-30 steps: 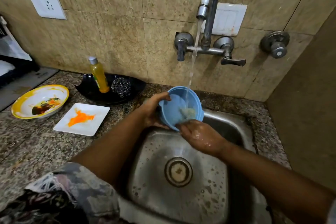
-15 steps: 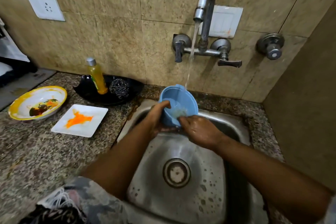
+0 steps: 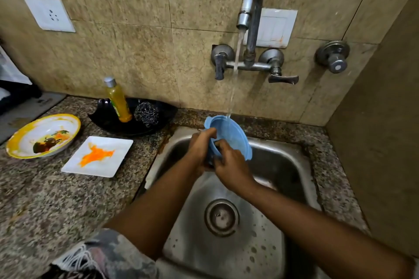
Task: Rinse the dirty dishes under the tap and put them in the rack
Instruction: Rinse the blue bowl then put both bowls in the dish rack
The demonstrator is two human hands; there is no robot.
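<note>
A blue plastic bowl (image 3: 231,137) is tilted on its side over the steel sink (image 3: 292,165), under the running stream from the tap (image 3: 250,13). My left hand (image 3: 200,147) grips its left rim from behind. My right hand (image 3: 229,163) has its fingers curled over the near rim into the bowl. On the counter to the left lie a yellow-rimmed bowl (image 3: 43,136) with dark and orange food stains and a white square plate (image 3: 97,156) smeared orange. The rack is only partly seen at the far left edge.
A black dish (image 3: 106,118) behind the plate carries a yellow soap bottle (image 3: 118,102) and a steel scrubber (image 3: 146,113). The granite counter (image 3: 56,201) surrounds the sink. A wall stands close on the right. A grey mat (image 3: 27,108) lies at the far left.
The bowl has turned from facing me to tilted on its side, lower and nearer the sink. My right fingers have moved from inside the bowl to its near rim.
</note>
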